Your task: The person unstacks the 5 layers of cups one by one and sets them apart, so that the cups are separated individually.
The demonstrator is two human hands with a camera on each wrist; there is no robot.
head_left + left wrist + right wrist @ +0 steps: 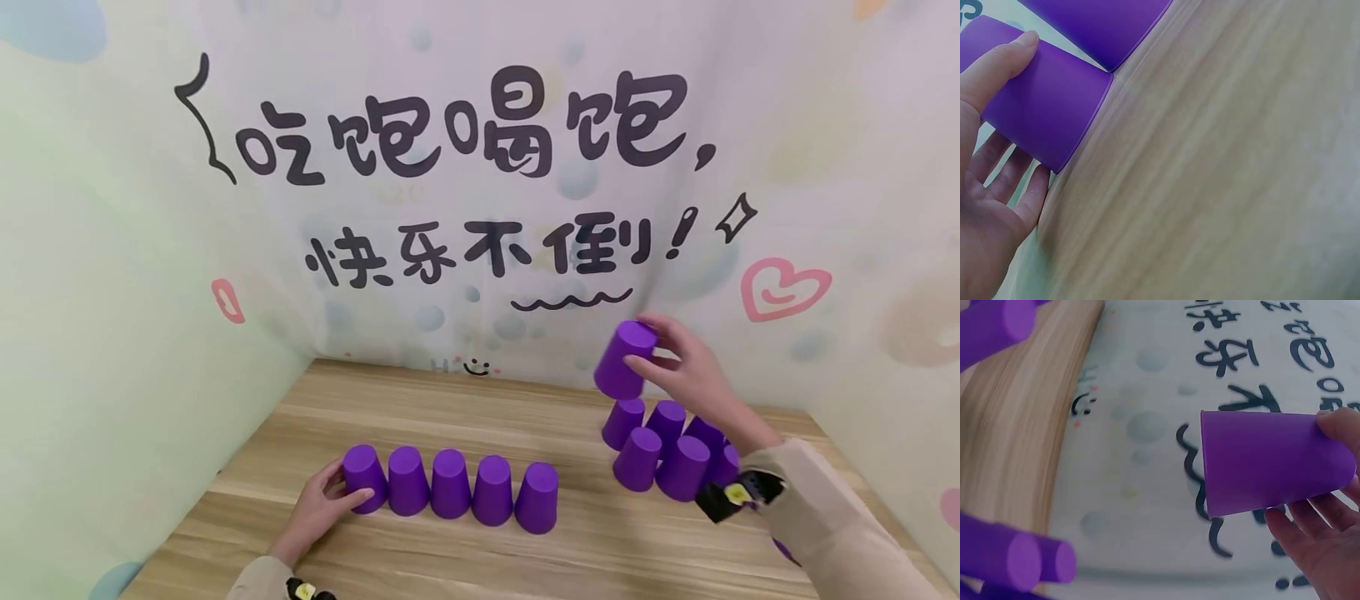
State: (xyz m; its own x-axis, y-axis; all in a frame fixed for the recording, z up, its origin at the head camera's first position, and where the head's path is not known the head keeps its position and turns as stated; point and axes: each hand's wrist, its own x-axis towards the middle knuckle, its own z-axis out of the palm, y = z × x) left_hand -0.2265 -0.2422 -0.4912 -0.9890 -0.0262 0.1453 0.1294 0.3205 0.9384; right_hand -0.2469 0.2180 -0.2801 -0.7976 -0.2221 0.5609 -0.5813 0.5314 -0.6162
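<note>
A row of several purple cups (450, 483) stands upside down on the wooden table. My left hand (318, 510) grips the leftmost cup (365, 479) of this row, thumb on its near side and fingers round the back. In the left wrist view that cup (1041, 100) rests on the table, its neighbour (1100, 25) beside it. Up in the air at the right, my right hand (686, 367) holds another purple cup (624, 360), mouth down. The right wrist view shows this cup (1272, 464) between thumb and fingers, apart from the cups below.
Beneath the raised cup, several upside-down purple cups (637, 460) stand close together, partly hidden by my right forearm. Part of one more purple cup (785, 550) shows beside the right sleeve. A printed cloth (480, 333) hangs behind the wooden table (420, 567).
</note>
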